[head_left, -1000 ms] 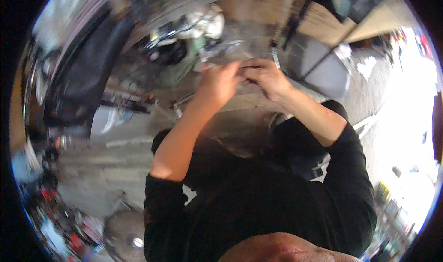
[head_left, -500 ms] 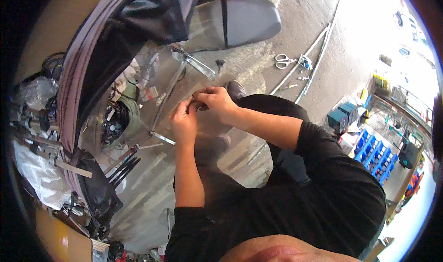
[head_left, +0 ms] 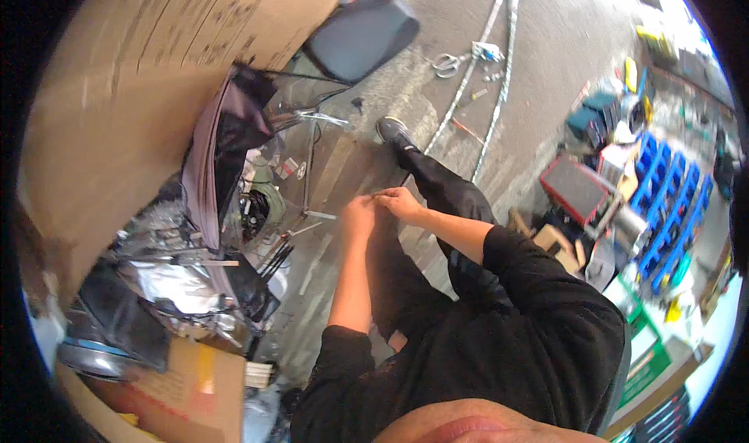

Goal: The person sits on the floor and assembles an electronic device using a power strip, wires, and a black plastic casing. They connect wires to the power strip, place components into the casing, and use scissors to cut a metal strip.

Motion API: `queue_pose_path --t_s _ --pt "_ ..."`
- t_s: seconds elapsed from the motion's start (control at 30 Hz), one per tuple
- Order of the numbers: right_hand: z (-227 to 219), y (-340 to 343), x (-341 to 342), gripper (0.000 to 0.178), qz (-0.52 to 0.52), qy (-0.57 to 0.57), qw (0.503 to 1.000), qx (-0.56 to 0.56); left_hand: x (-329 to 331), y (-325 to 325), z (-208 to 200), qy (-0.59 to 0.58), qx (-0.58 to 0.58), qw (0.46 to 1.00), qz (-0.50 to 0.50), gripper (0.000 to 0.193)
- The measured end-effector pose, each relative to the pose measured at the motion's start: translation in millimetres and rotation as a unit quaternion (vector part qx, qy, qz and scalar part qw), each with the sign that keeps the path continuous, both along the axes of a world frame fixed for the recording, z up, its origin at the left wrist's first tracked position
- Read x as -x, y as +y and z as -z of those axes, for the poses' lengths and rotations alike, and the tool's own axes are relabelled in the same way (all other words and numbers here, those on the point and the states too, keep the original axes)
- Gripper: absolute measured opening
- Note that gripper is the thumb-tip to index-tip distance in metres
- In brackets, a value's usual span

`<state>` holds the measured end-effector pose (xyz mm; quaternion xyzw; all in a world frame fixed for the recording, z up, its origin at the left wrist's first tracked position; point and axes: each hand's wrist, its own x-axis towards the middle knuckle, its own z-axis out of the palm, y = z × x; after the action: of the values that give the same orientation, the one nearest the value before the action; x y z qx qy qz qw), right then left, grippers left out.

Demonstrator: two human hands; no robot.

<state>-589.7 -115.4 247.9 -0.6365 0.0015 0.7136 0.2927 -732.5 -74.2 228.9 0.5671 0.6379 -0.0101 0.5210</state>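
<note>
My left hand [head_left: 359,218] and my right hand [head_left: 401,203] meet fingertip to fingertip in front of my body, above my legs. Both are closed in a pinch. Between them a small dark bit shows, too blurred to name. Beyond the hands, a metal frame of thin bars [head_left: 310,166] stands on the floor, touched by neither hand. To the left of it hangs a folded black and mauve fabric cover [head_left: 204,174].
Large cardboard boxes [head_left: 148,131] rise at the left. A grey padded seat [head_left: 363,37] lies ahead. Scissors [head_left: 446,65] and long thin poles [head_left: 499,76] are on the floor. Blue parts bins [head_left: 663,201] and a red-topped box [head_left: 576,189] stand at the right.
My view has swung, so the cardboard boxes at left and more of the right side now show. My hands stay together, and one foot is further out to the front.
</note>
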Motion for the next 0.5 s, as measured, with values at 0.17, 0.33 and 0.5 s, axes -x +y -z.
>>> queue_pose_path --t_s 0.17,0.33,0.5 --pt "-63.8 -7.8 -58.5 0.023 0.087 -0.052 0.995 -0.007 -67.7 10.1 -64.5 -0.039 0.091 0.995 0.004 0.021" --pt "-117.0 -0.4 -133.0 0.033 0.231 0.039 0.969 -0.078 -157.8 64.2 -137.3 -0.119 0.282 0.947 -0.096 0.019" --pt "-176.8 -17.4 -226.6 0.043 0.215 -0.082 0.944 -0.235 -264.7 85.7 -201.1 -0.113 0.395 0.910 -0.053 0.024"
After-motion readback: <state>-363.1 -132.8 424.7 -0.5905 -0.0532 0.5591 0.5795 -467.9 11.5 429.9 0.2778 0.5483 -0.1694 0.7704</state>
